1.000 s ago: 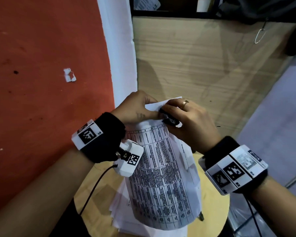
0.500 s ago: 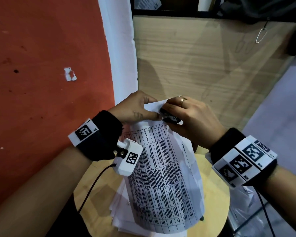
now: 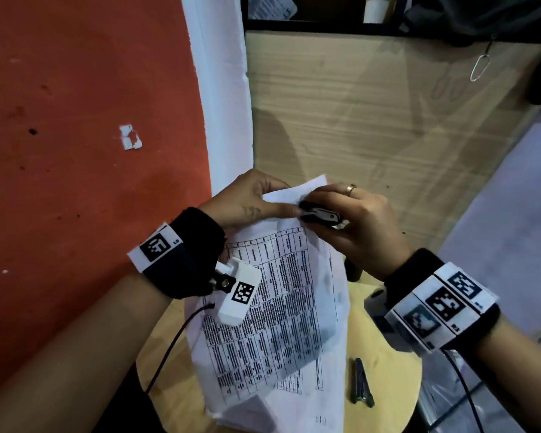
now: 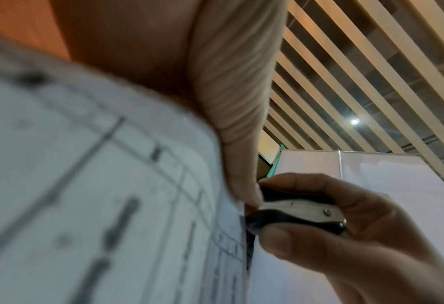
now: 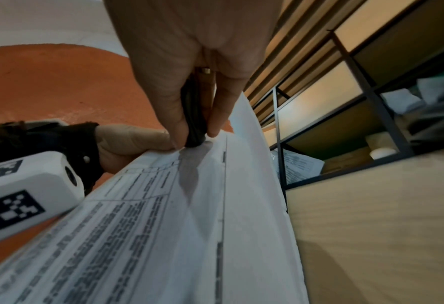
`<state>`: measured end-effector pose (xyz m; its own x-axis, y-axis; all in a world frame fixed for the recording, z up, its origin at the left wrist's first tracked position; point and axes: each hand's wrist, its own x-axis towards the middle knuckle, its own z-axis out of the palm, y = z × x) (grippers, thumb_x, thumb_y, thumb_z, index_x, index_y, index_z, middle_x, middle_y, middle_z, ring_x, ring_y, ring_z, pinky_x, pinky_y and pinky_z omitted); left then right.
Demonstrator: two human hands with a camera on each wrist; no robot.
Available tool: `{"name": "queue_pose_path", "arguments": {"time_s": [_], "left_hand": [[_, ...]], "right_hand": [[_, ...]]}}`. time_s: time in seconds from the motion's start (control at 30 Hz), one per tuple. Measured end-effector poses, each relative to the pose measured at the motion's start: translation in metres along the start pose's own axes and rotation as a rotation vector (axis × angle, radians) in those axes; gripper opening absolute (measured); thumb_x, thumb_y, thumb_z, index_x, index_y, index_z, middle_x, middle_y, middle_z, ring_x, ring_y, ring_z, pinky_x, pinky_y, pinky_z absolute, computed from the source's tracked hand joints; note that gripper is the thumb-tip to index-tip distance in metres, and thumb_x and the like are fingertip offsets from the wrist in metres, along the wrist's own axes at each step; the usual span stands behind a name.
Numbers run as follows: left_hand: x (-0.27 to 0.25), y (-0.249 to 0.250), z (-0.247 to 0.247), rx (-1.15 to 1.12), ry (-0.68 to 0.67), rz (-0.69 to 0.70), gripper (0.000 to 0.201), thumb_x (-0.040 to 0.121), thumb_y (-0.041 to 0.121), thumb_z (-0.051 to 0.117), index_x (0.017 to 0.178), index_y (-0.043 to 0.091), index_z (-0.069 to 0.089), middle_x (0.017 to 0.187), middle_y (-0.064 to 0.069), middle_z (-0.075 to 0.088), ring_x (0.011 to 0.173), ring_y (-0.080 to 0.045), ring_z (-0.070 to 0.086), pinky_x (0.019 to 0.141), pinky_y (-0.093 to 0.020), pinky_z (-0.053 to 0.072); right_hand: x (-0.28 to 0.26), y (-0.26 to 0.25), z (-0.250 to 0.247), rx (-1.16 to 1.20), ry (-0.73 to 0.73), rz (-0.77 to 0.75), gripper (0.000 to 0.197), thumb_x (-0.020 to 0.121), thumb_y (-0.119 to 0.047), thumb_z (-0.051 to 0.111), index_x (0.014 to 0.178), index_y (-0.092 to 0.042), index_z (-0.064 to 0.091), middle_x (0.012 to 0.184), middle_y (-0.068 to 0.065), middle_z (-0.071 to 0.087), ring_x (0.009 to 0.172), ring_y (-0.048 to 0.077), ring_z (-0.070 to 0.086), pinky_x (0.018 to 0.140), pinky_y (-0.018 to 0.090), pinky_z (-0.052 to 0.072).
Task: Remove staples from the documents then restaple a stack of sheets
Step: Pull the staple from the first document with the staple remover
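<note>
A printed document [image 3: 278,307] with a table on it is held up above a round wooden stool top [image 3: 384,364]. My left hand [image 3: 281,207] pinches its top corner, thumb on the front. My right hand [image 3: 313,210] grips a black and metal staple remover [image 3: 320,214] whose jaws sit at that same corner, right beside my left thumb. In the left wrist view the staple remover [image 4: 299,214] meets the document's [image 4: 85,185] edge under my thumb. In the right wrist view the staple remover [image 5: 193,115] is squeezed between thumb and finger against the document [image 5: 189,226]. The staple itself is hidden.
A slim dark stapler [image 3: 361,382] lies on the stool top to the right of the paper. More white sheets [image 3: 250,414] are stacked under the held document. An orange wall [image 3: 75,151] is to the left, a wooden panel [image 3: 372,120] with shelves above it straight ahead.
The lower end of the document has swung left, uncovering the stapler on the stool. Both hands stay at the top corner with the staple remover, shifted only slightly.
</note>
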<state>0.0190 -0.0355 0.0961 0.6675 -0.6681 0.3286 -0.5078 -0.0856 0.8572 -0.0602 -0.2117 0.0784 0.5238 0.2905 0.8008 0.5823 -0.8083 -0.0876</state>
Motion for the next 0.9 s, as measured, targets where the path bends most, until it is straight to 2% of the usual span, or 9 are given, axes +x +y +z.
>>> {"name": "queue_pose_path", "arguments": {"time_s": [0.1, 0.17, 0.27, 0.33, 0.43, 0.53, 0.63, 0.83, 0.9], "left_hand": [[0.000, 0.000, 0.002, -0.016, 0.051, 0.019, 0.013, 0.077, 0.011, 0.073, 0.088, 0.004, 0.073, 0.086, -0.007, 0.073, 0.078, -0.007, 0.062, 0.079, -0.026, 0.047], [0.000, -0.001, 0.003, -0.010, 0.066, 0.015, 0.015, 0.079, 0.010, 0.072, 0.090, -0.001, 0.072, 0.091, -0.018, 0.072, 0.081, -0.012, 0.061, 0.080, -0.031, 0.046], [0.000, -0.003, 0.006, -0.006, 0.084, 0.019, 0.012, 0.079, 0.011, 0.073, 0.088, 0.003, 0.073, 0.083, -0.010, 0.073, 0.077, -0.010, 0.062, 0.077, -0.031, 0.047], [0.003, -0.008, 0.007, 0.045, 0.132, 0.035, 0.016, 0.075, 0.023, 0.076, 0.081, 0.008, 0.074, 0.077, -0.010, 0.072, 0.072, -0.010, 0.061, 0.072, -0.035, 0.049], [0.006, -0.014, 0.013, 0.243, 0.252, 0.074, 0.041, 0.067, 0.048, 0.066, 0.078, 0.009, 0.072, 0.076, -0.019, 0.068, 0.070, -0.026, 0.065, 0.072, -0.047, 0.053], [0.008, -0.014, 0.021, 0.484, 0.340, 0.074, 0.047, 0.065, 0.053, 0.055, 0.080, 0.011, 0.071, 0.071, -0.011, 0.067, 0.074, -0.030, 0.063, 0.068, -0.040, 0.051], [0.006, -0.019, 0.015, 0.664, 0.437, 0.030, 0.039, 0.067, 0.046, 0.051, 0.075, 0.012, 0.069, 0.065, -0.009, 0.060, 0.071, -0.030, 0.058, 0.065, -0.035, 0.045], [0.004, -0.037, 0.000, 0.684, 0.329, -0.057, 0.042, 0.071, 0.056, 0.051, 0.077, 0.019, 0.069, 0.051, 0.002, 0.045, 0.066, -0.030, 0.052, 0.063, -0.034, 0.042], [0.004, -0.041, -0.005, 0.669, 0.313, -0.070, 0.047, 0.070, 0.060, 0.051, 0.081, 0.019, 0.070, 0.059, -0.004, 0.057, 0.073, -0.031, 0.060, 0.068, -0.037, 0.048]], "right_hand": [[-0.003, 0.002, -0.001, 0.140, 0.054, 0.096, 0.024, 0.073, -0.014, 0.075, 0.094, -0.003, 0.071, 0.092, 0.003, 0.069, 0.081, 0.011, 0.062, 0.072, 0.019, 0.049], [-0.005, 0.004, 0.001, 0.214, 0.090, 0.147, 0.026, 0.072, -0.014, 0.076, 0.094, -0.003, 0.071, 0.092, -0.002, 0.068, 0.083, 0.010, 0.063, 0.075, 0.020, 0.049], [-0.007, 0.005, 0.004, 0.282, 0.138, 0.194, 0.027, 0.069, -0.010, 0.079, 0.095, -0.004, 0.071, 0.093, -0.005, 0.068, 0.086, 0.007, 0.064, 0.079, 0.019, 0.049], [-0.008, 0.005, 0.005, 0.290, 0.165, 0.205, 0.026, 0.070, -0.010, 0.078, 0.094, -0.004, 0.071, 0.093, -0.005, 0.068, 0.085, 0.006, 0.063, 0.079, 0.016, 0.047], [-0.010, 0.004, 0.011, 0.208, 0.211, 0.207, 0.023, 0.069, -0.010, 0.077, 0.091, -0.004, 0.071, 0.087, 0.001, 0.069, 0.080, 0.007, 0.062, 0.075, 0.014, 0.046], [-0.013, 0.006, 0.018, 0.105, 0.267, 0.248, 0.021, 0.069, -0.014, 0.075, 0.087, -0.004, 0.070, 0.082, 0.004, 0.069, 0.075, 0.013, 0.062, 0.070, 0.021, 0.047], [-0.019, 0.014, 0.024, 0.038, 0.304, 0.328, 0.022, 0.066, -0.017, 0.074, 0.084, -0.004, 0.070, 0.079, 0.007, 0.068, 0.074, 0.011, 0.058, 0.069, 0.018, 0.042], [-0.052, 0.033, 0.054, 0.018, 0.075, 0.571, 0.028, 0.065, -0.026, 0.075, 0.085, -0.006, 0.071, 0.082, 0.010, 0.070, 0.078, 0.027, 0.066, 0.072, 0.032, 0.050], [-0.056, 0.035, 0.056, 0.022, -0.017, 0.658, 0.034, 0.066, -0.022, 0.081, 0.094, -0.007, 0.071, 0.090, 0.008, 0.070, 0.086, 0.023, 0.064, 0.075, 0.021, 0.045]]}}
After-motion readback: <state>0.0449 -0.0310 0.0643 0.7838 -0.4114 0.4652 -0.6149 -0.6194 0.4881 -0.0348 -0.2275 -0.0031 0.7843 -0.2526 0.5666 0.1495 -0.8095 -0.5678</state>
